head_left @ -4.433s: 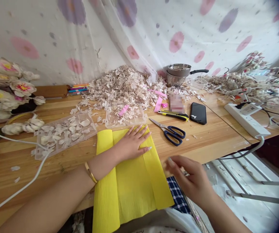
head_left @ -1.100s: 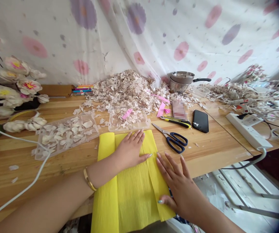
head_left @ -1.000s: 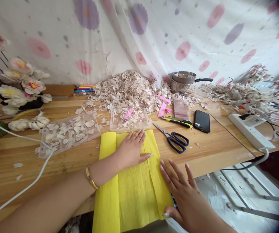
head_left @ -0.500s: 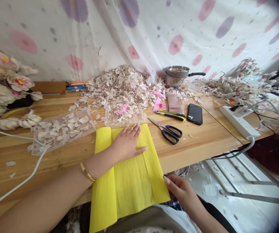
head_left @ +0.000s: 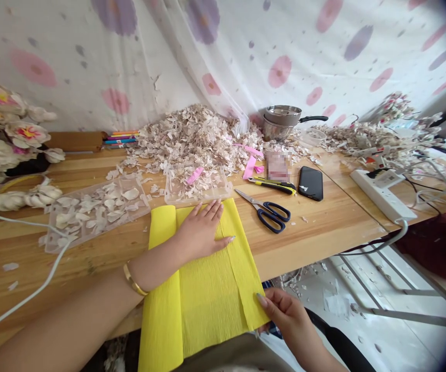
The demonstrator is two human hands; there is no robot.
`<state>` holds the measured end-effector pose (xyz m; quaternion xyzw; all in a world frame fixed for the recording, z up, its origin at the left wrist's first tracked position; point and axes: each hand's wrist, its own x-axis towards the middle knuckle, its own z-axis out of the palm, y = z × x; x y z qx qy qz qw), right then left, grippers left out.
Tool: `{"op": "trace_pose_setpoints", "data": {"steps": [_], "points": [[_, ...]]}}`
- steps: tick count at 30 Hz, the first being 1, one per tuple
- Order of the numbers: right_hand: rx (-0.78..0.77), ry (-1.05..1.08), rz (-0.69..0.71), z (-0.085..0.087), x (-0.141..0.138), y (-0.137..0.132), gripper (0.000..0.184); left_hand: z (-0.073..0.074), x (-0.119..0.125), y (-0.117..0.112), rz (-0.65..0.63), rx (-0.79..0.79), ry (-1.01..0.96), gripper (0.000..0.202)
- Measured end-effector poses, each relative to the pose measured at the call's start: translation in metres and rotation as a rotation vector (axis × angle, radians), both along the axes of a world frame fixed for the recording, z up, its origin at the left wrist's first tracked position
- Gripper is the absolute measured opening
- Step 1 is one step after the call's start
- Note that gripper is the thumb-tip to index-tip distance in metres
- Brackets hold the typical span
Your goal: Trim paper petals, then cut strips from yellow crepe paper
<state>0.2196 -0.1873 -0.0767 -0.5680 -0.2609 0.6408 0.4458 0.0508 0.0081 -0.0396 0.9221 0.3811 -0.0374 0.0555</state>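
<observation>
A sheet of yellow crepe paper (head_left: 211, 294) lies partly on the wooden table and hangs over its front edge. Its left side is a thick roll or fold, and a narrow folded strip runs down the right side. My left hand (head_left: 201, 230) rests flat on the upper part, fingers stretched out. At the lower right corner, my right hand (head_left: 287, 315) pinches the paper's folded edge, thumb on top and the fingers partly hidden beneath. Scissors (head_left: 267, 212) with dark blue handles lie just right of the paper.
Behind the paper, a heap of pale petals (head_left: 191, 139) spreads along the curtain. Clear plastic trays (head_left: 149, 206) hold more petals. A yellow-black utility knife (head_left: 273, 185), a phone (head_left: 310, 183) and a white power strip (head_left: 381, 195) lie to the right. A white cable (head_left: 25, 299) crosses the left side.
My right hand has shifted slightly left and down with the paper's lower right corner, which is now drawn inward. My left hand stays pressed on the paper. The view has shifted a little.
</observation>
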Motion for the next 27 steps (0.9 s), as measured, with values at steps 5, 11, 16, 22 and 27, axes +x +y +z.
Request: {"op": "trace_pose_setpoints", "data": {"steps": [5, 11, 16, 22, 27], "points": [[-0.007, 0.021, 0.0, -0.003, 0.0, 0.0, 0.045, 0.004, 0.003, -0.004, -0.021, 0.126, -0.008, 0.086], [0.027, 0.012, 0.024, -0.017, 0.001, -0.004, 0.042, 0.002, 0.01, -0.02, -0.277, 0.184, -0.056, 0.054], [0.114, -0.269, 0.154, -0.015, 0.015, -0.006, 0.039, -0.007, 0.008, -0.012, -0.325, 0.011, -0.091, 0.054], [0.811, -0.902, 0.162, 0.028, 0.044, 0.031, 0.021, -0.004, 0.003, -0.005, -0.328, -0.118, -0.125, 0.059], [0.895, -1.226, 0.461, 0.052, 0.04, 0.097, 0.041, 0.0, 0.003, -0.007, -0.238, -0.147, -0.138, 0.074]]}}
